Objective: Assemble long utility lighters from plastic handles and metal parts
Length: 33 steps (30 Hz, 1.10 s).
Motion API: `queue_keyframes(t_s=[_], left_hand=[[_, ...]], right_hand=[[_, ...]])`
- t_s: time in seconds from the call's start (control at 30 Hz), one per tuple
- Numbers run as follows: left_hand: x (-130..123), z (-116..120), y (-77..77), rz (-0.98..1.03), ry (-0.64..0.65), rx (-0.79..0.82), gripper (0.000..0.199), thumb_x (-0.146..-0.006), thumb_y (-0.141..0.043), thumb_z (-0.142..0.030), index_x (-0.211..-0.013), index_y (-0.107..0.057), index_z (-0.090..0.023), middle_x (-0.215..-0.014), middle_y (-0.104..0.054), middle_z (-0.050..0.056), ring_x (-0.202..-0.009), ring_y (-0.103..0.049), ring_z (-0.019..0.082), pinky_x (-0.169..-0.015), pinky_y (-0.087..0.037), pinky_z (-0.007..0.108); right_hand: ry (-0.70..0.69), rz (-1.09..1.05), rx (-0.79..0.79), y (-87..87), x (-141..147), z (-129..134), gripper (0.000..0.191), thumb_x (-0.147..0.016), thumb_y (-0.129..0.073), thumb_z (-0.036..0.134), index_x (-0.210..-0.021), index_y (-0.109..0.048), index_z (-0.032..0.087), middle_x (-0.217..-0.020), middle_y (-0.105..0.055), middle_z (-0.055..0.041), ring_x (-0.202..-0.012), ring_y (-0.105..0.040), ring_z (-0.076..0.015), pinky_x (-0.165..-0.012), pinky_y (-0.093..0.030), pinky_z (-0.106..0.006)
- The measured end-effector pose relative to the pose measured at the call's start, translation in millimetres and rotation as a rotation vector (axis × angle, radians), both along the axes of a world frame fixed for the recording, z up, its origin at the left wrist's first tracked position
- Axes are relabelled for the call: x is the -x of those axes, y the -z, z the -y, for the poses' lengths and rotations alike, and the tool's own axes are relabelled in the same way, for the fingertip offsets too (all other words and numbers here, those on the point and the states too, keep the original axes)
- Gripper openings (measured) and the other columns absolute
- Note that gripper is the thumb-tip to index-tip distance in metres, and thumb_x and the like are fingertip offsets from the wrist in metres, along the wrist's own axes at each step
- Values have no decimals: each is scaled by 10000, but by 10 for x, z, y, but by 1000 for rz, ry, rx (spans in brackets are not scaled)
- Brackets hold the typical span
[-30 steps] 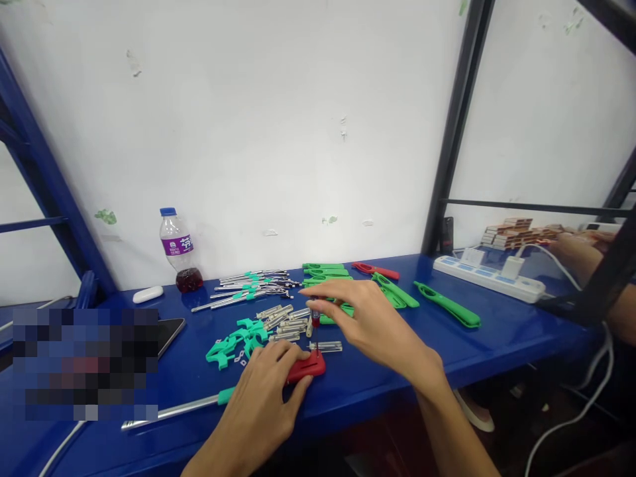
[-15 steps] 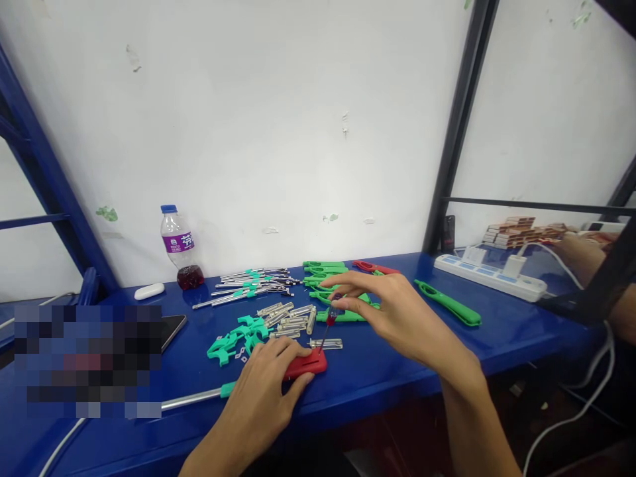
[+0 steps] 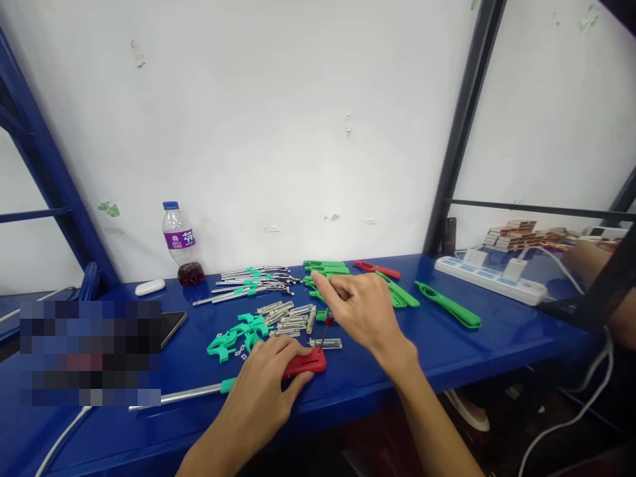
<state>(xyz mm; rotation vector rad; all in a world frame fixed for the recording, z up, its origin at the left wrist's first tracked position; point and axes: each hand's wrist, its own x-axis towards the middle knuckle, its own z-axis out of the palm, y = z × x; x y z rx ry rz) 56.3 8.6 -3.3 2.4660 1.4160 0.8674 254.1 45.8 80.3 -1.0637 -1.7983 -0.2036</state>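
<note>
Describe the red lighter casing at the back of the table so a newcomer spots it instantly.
On the blue table, look right of the drink bottle, near the white wall. The red lighter casing lies just beyond the green casings. Its colour separates it from them; the other red casing is under the left hand.

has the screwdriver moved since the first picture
Yes, the screwdriver has tipped rightward at the handle, judged against the lone clear tube behind its shaft.

White wall (image 3: 248, 119), apparently scuffed.
</note>
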Motion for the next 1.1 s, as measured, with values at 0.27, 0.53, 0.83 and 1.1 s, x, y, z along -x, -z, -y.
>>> queue_keyframes(t_s=[0.27,0.53,0.83,1.1], left_hand=[[78,16,-63,-33,26,40,178,-978,-654,-226,-1146,-697,-266,-1204,-702,52,-1131,-639,300,-1016,-468,500],[-15,16,-82,-44,-81,-80,184,-1013,-634,-393,-1006,-715,-228,-1092,-712,65,-989,-688,277,-897,-541,434],[-106,-87,4,-92,-94,-157,273,-1049,-466,-143,-1068,-726,-224,-1061,-739,61,-977,-723,273,-820,-560,383],[-108,-44,-39,-106,-34,-189,329,-1035,-433,-99,-977,-735,-217,-1001,-739,49,-940,-712,247,-827,-555,353]], right_hand=[[59,-81,-124,89,89,-67,647,-1085,-472,396,-489,-336,185,-448,-339,44,-459,-248,-88,-549,-158,-320],[1,-49,-152,86,211,49,637,-1085,-487,368,-493,-356,175,-443,-366,43,-451,-276,-79,-543,-160,-322],[-160,-129,-12,88,286,112,673,-1053,-548,457,-515,-252,183,-461,-241,68,-468,-189,-79,-533,-160,-317],[-697,-376,356,-35,74,75,336,-1041,-563,509,-908,-676,223,-564,-342,85,-506,-298,-108,-486,-233,-269]])
